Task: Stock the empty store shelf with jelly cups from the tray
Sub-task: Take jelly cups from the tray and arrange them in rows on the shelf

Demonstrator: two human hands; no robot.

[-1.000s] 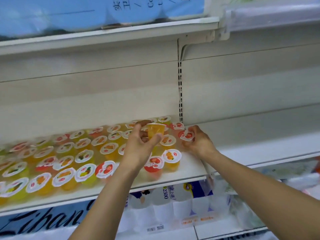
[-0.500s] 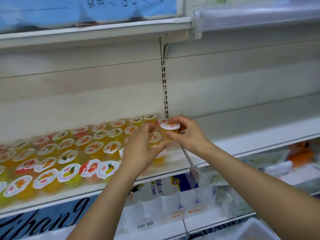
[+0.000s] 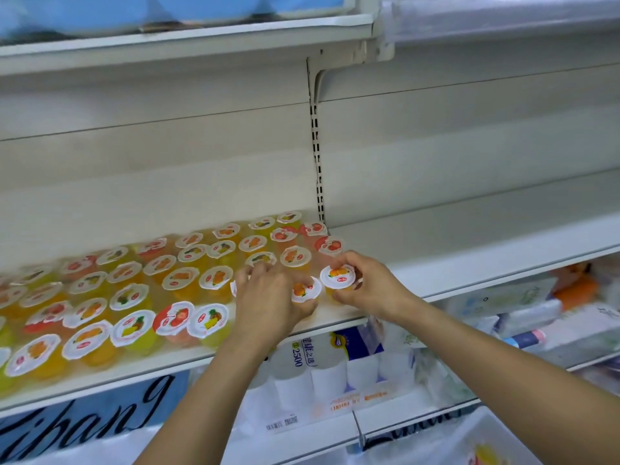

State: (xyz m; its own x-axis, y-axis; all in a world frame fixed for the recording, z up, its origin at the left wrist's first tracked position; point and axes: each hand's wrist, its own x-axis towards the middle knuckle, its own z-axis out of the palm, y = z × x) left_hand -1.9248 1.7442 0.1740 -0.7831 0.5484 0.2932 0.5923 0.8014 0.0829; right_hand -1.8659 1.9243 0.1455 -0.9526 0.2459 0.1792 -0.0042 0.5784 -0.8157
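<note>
The left hand [image 3: 268,293] lies over the cups [image 3: 141,290] near the shelf's [image 3: 339,317] front right corner, and its back hides most of what sits beneath it. Its fingers [image 3: 258,268] curl down and seem to clasp an orange-lidded cup [image 3: 303,290] that peeks out by the thumb, though the grasp itself is covered. The right hand [image 3: 372,290] pinches another cup [image 3: 338,277] from both sides, at the right end of the front rows. The far-left cups are blurred and cut off by the edge. Half a second ago both hands met around one raised cup further back; now each hand is low on the shelf, with its own cup. Packs below [image 3: 322,370] are partly hidden by the arms.
</note>
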